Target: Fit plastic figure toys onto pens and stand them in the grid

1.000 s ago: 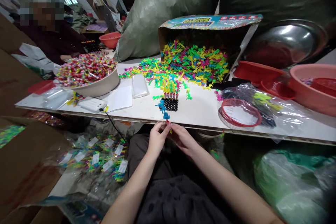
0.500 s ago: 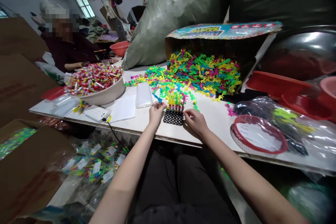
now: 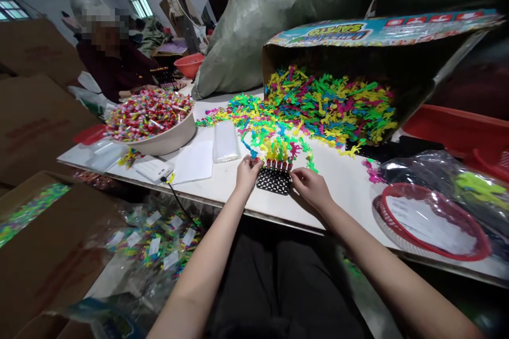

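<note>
A black perforated rack [image 3: 273, 181] lies on the white table between my hands. Along its far edge stands a row of small red pieces [image 3: 279, 164], with yellow and pink toy figures above them. At the rack's left corner my left hand [image 3: 247, 174] is closed in a pinch on a blue toy figure [image 3: 250, 150], beside a bit of red. My right hand [image 3: 312, 185] is by the right edge, thumb and forefinger pinched together; what they hold, if anything, is too small to tell.
A printed carton [image 3: 342, 37] on its side spills toy figures [image 3: 330, 106] toward me. A bowl of wrapped sweets [image 3: 159, 140], a clear packet [image 3: 225, 140], paper [image 3: 194, 161] and a white device [image 3: 153, 168] lie left, a red basket [image 3: 433, 222] right. Another person [image 3: 115, 66] sits beyond.
The whole view has shifted, so the table things appear farther right and the carton larger. Both hands keep their places at the rack's two sides, still pinching.
</note>
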Demonstrator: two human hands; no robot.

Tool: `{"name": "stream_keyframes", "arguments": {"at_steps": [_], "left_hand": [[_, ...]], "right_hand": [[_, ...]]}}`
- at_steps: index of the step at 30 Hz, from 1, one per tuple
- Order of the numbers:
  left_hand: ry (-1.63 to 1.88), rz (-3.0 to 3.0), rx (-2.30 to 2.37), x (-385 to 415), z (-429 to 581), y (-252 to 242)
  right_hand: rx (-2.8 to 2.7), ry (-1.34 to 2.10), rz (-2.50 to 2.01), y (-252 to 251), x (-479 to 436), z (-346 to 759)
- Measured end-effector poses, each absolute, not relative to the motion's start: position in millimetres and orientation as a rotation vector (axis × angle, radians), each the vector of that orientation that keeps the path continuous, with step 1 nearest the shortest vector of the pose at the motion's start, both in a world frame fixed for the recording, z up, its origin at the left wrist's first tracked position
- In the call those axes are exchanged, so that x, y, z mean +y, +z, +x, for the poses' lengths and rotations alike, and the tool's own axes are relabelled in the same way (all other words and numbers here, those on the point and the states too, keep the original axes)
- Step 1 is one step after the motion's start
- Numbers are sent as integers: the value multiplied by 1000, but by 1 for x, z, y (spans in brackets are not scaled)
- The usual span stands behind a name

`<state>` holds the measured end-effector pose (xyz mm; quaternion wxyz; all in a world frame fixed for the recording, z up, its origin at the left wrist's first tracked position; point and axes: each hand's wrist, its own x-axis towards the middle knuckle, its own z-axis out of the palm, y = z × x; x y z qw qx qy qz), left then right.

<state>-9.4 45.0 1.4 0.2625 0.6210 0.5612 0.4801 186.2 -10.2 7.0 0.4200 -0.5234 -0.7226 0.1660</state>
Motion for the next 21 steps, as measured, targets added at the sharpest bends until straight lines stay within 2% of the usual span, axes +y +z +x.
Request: {"name": "stream_keyframes", "arguments": {"at_steps": [5,18,21], "left_hand": [[1301,1809,1360,46,-9,-3],[1284,1725,1384,44,-7,1],[1278,1750,1404,44,-7,1]], "right_hand": [[-1792,417,-1325,7,-10,185],[-1849,378,-1364,5,-10,184],[-1982,314,-1232,8,-11,182]]}}
